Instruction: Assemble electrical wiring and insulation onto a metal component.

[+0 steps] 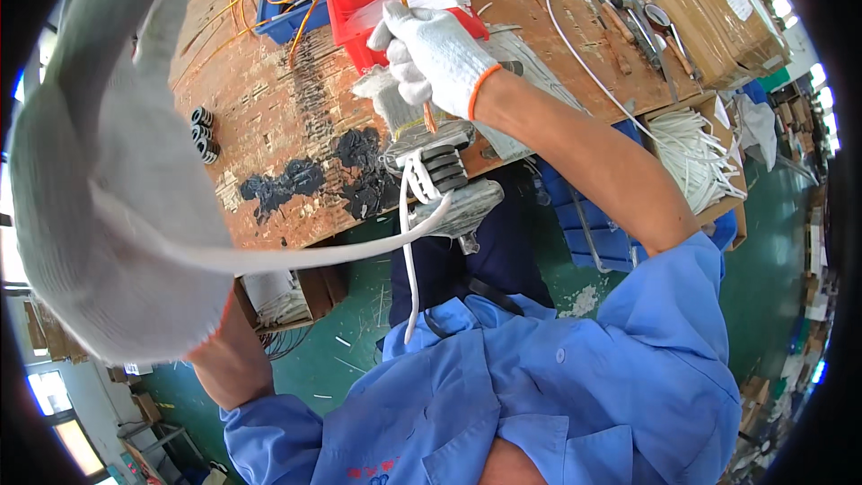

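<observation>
My right hand (440, 54), in a white knit glove with an orange cuff, is closed in a fist over the bench edge. A copper-coloured wire (430, 119) runs through it, its lower end showing below and a white-sleeved part rising above. Just below sits a winding fixture (458, 207) holding a black ribbed coil (444, 166) with white strands. From it a white sleeved wire (350, 258) stretches left to my gloved left hand (135, 189), raised large and close, which appears closed on it. Part of that grip is blurred. Another white tail (409, 287) hangs down.
A red bin (346, 4) and a blue bin (287, 31) with wires stand at the back. Black rings (205, 135) lie at the left, dark residue (283, 181) near the edge. Hand tools (646, 27) and cardboard boxes (718, 18) are at the right, with a box of white tubing (696, 157).
</observation>
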The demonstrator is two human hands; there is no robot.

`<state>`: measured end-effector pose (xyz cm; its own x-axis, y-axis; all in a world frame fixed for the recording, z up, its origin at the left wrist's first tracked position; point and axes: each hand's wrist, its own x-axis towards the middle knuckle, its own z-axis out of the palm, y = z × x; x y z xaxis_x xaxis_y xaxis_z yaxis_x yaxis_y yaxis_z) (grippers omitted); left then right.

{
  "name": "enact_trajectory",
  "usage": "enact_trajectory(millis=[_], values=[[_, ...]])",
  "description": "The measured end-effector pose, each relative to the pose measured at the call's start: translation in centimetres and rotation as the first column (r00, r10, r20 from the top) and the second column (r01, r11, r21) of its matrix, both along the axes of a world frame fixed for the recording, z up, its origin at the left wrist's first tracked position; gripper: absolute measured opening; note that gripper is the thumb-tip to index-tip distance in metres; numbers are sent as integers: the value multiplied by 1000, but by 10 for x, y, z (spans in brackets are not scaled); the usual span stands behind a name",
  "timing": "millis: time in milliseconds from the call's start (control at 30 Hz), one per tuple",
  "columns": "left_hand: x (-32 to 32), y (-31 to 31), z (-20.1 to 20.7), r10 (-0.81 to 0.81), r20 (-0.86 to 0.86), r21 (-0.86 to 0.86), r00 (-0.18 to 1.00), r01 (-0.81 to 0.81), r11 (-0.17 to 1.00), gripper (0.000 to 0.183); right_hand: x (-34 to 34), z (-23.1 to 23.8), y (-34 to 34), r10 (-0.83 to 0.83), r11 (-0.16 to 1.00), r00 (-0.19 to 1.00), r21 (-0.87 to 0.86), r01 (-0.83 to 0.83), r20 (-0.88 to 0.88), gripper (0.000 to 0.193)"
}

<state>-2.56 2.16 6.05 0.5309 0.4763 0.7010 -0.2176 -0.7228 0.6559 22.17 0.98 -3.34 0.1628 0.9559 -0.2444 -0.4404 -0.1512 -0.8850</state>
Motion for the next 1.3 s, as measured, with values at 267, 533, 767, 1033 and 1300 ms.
enact_trajectory(millis=[267,533,767,1033,1300], values=[[57,45,10,148,-75,-20,986,-150,989,45,0,-4,-35,391,919,896,-146,-367,212,37],[94,57,-8,104,15,-644,994,-70,762,51,39,-34,-135,-531,788,34,508,-349,847,27],[107,49,-50,3,166,-948,986,159,275,40,-26,-71,-198,-487,809,-114,398,-433,866,19],[46,-2,-91,-362,-628,-253,689,260,932,66,-39,23,-343,-66,886,670,353,-302,739,14],[45,-73,-135,-84,-386,-453,919,-110,885,67,78,-7,-379,-489,787,-241,543,292,838,37]])
